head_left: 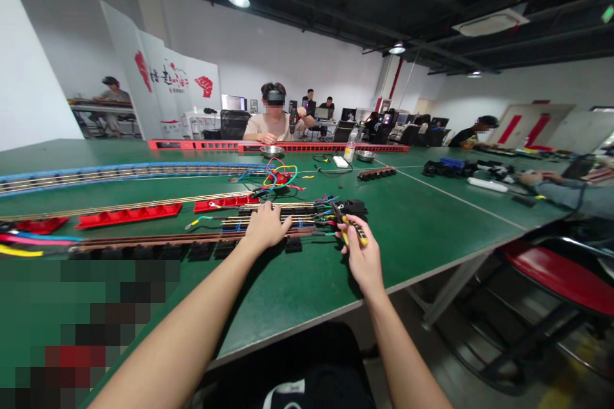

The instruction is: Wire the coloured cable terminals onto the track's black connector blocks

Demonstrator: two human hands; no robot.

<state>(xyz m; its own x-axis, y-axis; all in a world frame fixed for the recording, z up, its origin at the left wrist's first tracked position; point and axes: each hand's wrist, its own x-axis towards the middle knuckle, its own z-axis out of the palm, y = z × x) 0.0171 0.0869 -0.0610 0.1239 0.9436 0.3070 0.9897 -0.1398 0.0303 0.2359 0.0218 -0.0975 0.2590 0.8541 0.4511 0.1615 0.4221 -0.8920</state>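
My right hand [363, 257] is closed round yellow-and-black handled pliers [357, 230]. Their dark jaws point up and left, among thin coloured wires [329, 218] at the right end of a rail assembly [235, 223] with brass-coloured strips on black and blue supports. Bent over the top of this assembly are the fingers of my left hand [265, 230], thumb apart on its near side; their tips are partly hidden. A green wire with a ring terminal [194, 223] sticks out left of that hand. Beyond the pliers lies a black end block [352, 206]. Whether the jaws grip a wire is too small to tell.
Brown rails [144, 243], red supports [129, 215] and a long blue rail [119, 170] stretch leftward across the green table [432, 223]. Farther back are a red frame [316, 147], metal bowl [272, 151] and bottle [352, 144]. A co-worker [273, 118] sits opposite; a red stool [566, 275] stands right.
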